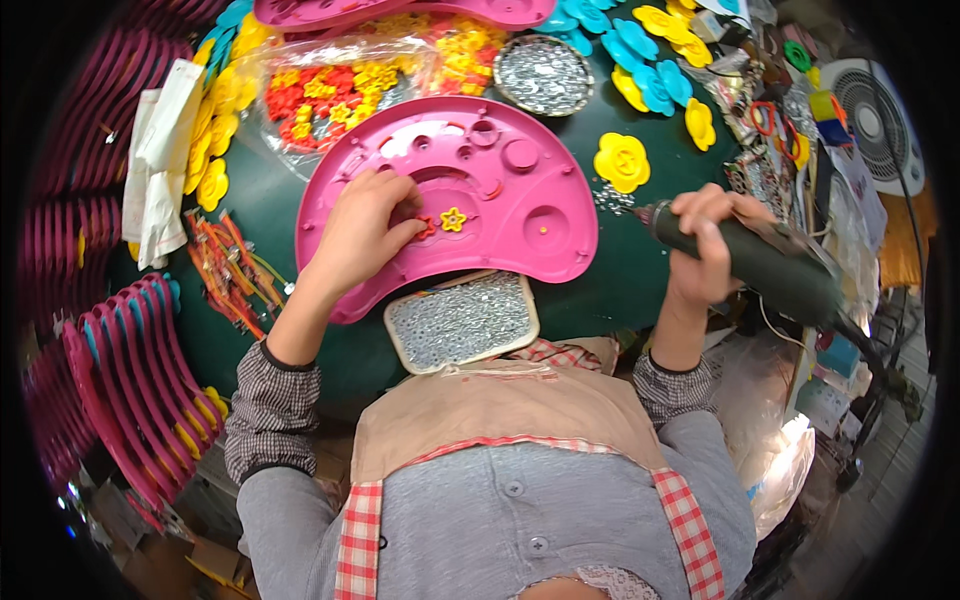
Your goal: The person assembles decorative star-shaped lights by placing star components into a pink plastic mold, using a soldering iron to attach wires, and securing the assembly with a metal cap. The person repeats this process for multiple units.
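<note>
In front of me lies a pink curved plastic panel (480,262), its moulded posts and round recesses facing up. My left hand (372,218) rests over its left half, fingers curled together at a small red flower-shaped piece (427,228), partly hidden by the fingertips. Right beside that sits a yellow flower-shaped piece (453,219) on the panel. In my right hand (705,245) is a dark electric screwdriver (765,268), gripped around its body. Its tip points left, at a small pile of screws (610,198) on the green table to the panel's right.
A tray of small metal parts (462,320) stands between the panel and my apron. Beyond are a round bowl of screws (545,75) and a plastic bag of red and yellow pieces (330,105). Yellow flower discs (622,162), wires (232,272) and stacked pink panels (140,390) surround the workspace.
</note>
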### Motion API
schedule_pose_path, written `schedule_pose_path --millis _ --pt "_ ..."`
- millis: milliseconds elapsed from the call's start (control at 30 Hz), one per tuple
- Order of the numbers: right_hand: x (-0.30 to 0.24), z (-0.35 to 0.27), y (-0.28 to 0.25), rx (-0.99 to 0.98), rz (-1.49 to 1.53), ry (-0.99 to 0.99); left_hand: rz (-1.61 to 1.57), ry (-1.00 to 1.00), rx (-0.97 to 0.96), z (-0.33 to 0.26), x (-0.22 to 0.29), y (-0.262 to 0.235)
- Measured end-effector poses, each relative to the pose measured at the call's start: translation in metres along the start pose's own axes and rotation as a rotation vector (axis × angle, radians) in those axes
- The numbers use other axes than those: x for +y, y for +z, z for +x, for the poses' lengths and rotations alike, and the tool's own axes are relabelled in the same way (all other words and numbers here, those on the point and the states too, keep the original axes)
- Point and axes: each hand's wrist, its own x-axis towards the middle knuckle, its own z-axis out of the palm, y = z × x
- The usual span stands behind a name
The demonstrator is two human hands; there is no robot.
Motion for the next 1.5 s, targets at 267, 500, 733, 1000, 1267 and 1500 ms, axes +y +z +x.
schedule_pose_path --millis 267,500,733,1000,1267,1500 --pt "-0.027 0.003 0.055 -0.133 0.311 0.052 -0.172 0.265 0.253 0.004 0.059 0.050" --pt "-0.033 0.001 0.076 -0.194 0.343 0.107 -0.378 0.310 0.249 0.014 0.070 0.072" --pt "-0.028 -0.003 0.084 -0.158 0.463 0.146 -0.311 0.253 0.305 0.000 0.063 0.072" --pt "-0.033 -0.008 0.080 -0.196 0.511 0.150 -0.593 0.240 0.310 -0.008 0.067 0.071" --pt "-0.043 -0.010 0.082 -0.184 0.445 0.241 -0.488 0.298 0.390 -0.007 0.074 0.087" --pt "-0.048 -0.009 0.075 -0.182 0.428 0.259 -0.573 0.258 0.310 -0.002 0.078 0.087"
